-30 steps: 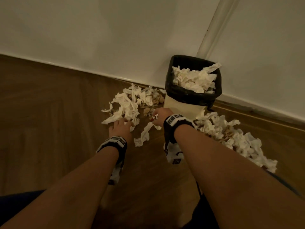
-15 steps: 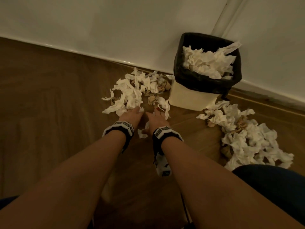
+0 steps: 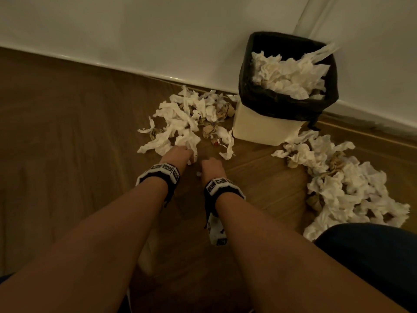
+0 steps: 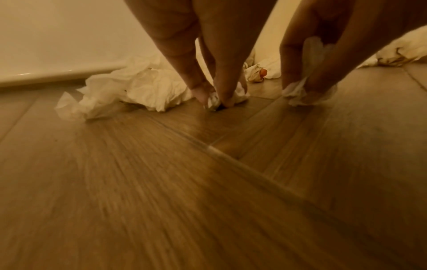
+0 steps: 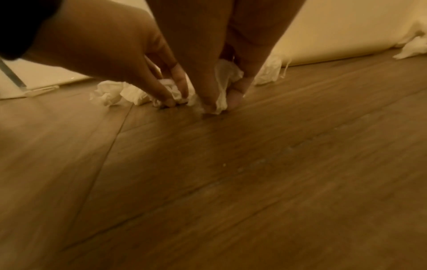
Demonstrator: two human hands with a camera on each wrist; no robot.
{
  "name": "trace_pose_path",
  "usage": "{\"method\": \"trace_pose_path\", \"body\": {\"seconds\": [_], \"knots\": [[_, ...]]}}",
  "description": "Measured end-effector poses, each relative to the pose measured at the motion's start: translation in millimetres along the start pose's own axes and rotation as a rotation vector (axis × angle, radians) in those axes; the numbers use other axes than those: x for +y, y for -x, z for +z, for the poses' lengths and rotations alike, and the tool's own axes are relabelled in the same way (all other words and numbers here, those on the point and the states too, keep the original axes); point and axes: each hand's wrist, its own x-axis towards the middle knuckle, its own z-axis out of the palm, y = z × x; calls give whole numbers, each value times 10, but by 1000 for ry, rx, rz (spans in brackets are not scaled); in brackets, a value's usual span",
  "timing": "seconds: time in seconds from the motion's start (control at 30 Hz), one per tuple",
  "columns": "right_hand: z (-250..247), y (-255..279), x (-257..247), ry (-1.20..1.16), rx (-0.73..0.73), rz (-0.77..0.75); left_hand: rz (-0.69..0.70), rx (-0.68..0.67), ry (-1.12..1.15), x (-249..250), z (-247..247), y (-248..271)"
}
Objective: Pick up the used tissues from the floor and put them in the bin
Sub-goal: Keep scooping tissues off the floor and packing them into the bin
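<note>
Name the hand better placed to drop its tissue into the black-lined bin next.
Right, probably. The right hand pinches a white tissue scrap and sits nearer the black-lined cream bin; the left hand is farther away.

Black-and-white marker-patterned wristbands [image 3: 165, 172], bare forearms

floor [image 4: 208, 182] motion-blurred; tissue pile [image 3: 352, 188] partly hidden behind knee [image 3: 372, 256].

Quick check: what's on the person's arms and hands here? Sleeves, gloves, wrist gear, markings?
Both forearms are bare: no sleeves, no gloves. The left hand and right hand each sit beyond a black wrist strap carrying a white, faceted block printed with black square markers: the left wrist unit and the right wrist unit. A white marker-printed camera module hangs under the right wrist. No cables are clearly visible.
</note>
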Motion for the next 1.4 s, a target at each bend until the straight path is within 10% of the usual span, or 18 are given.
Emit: {"method": "trace_pose_path", "body": {"seconds": [0.43, 0.63, 0.77, 1.4], "knots": [[-201, 172, 293, -617, 171, 273, -268, 239, 552, 79, -119, 211], [-483, 340, 237, -1206, 77, 301, -366, 124, 854, 204, -349, 345], [-749, 555, 218, -1537, 76, 404, -376, 33, 663, 317, -559, 471], [-1777, 1851, 35, -1728, 221, 57, -257, 249, 1517, 937, -1484, 1200]]}}
